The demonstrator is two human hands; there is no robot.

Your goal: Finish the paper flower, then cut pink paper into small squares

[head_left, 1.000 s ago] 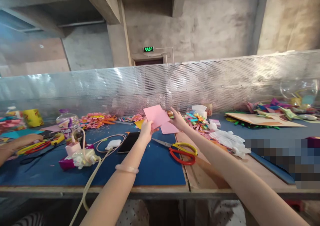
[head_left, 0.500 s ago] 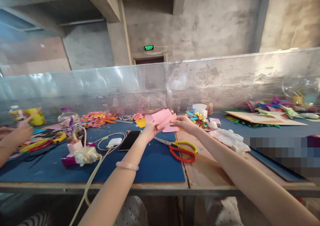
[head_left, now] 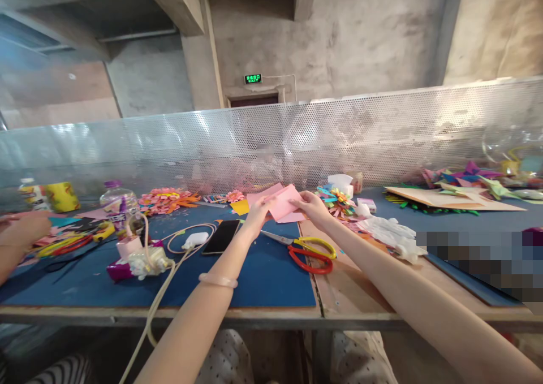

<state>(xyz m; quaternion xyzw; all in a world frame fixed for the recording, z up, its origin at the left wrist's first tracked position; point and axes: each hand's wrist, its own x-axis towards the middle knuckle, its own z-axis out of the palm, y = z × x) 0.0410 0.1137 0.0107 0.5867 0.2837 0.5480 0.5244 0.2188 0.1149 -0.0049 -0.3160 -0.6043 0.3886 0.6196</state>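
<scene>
A sheet of pink paper (head_left: 284, 204) is held up over the table between my two hands. My left hand (head_left: 258, 211) pinches its left side, and my right hand (head_left: 313, 206) grips the right edge between thumb and fingers. More pink paper (head_left: 265, 193) shows just behind, partly covered by the held sheet. Below my hands lie scissors (head_left: 311, 253) with one yellow and one red handle, blades pointing left. A black phone (head_left: 221, 237) rests beside my left forearm.
Left of the phone are a white charger (head_left: 195, 240), cables and a power strip (head_left: 144, 262). Paper flowers (head_left: 167, 198) lie behind. White plastic (head_left: 388, 234) and stacked card (head_left: 449, 197) are at right. Another person's hand (head_left: 27, 228) works at far left.
The pink paper has turned so its flat face shows more squarely between my hands. Both hands keep hold of it. The other person's hand at left has shifted slightly left and down.
</scene>
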